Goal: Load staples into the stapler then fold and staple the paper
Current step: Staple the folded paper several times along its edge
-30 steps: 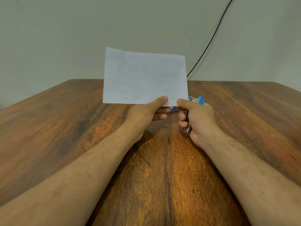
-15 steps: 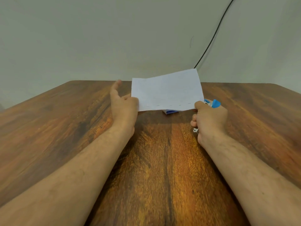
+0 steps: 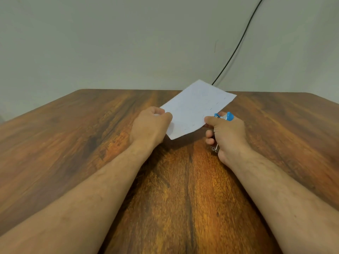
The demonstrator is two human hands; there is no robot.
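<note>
A folded white paper point(image 3: 194, 109) is held above the table, tilted so one corner points away toward the wall. A row of several staples runs along its right edge. My left hand point(image 3: 149, 125) grips the paper at its left corner. My right hand point(image 3: 226, 133) is closed around a small blue and metal stapler point(image 3: 224, 117), and its thumb pinches the paper's right edge. Only the stapler's blue tip and metal rear end show outside the fist.
The brown wooden table point(image 3: 91, 143) spreads below both arms, ending at a plain grey wall. A black cable point(image 3: 236, 44) runs down the wall behind the table's far edge.
The paper has turned from level to a diagonal and dropped lower. My left hand went from a loose hold at the paper's left edge to a grip on its corner. The blue box under the paper is hidden.
</note>
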